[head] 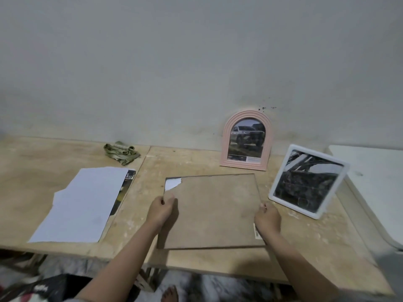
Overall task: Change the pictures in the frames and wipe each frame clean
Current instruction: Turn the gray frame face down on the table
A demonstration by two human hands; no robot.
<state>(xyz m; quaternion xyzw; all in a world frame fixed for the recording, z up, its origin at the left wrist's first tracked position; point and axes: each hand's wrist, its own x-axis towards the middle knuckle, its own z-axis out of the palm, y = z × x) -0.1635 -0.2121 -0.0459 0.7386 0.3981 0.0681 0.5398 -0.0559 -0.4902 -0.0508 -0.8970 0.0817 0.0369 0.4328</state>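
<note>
Your left hand [162, 209] and right hand [267, 216] grip the brown backing board [216, 211] at centre, over a face-down frame on the bench [196, 162]. You seem to be reseating it; press it flush. Cloth [121, 151] waits upper left.

Two bare forearms reach in from the bottom edge, with no sleeves, watch, bracelet or rings showing anywhere along them. The left hand [160, 209] and the right hand [267, 216] are both uncovered, without gloves. The fingers [169, 198] look short, and their nails appear plain, though the view is too soft to be sure. At the bottom centre, a bare foot [170, 294] shows its toes, with no shoe or sock. In the lower left corner lies dark fabric with pale lettering and a patch of pink, possibly the person's clothing; it is blurred.
</note>
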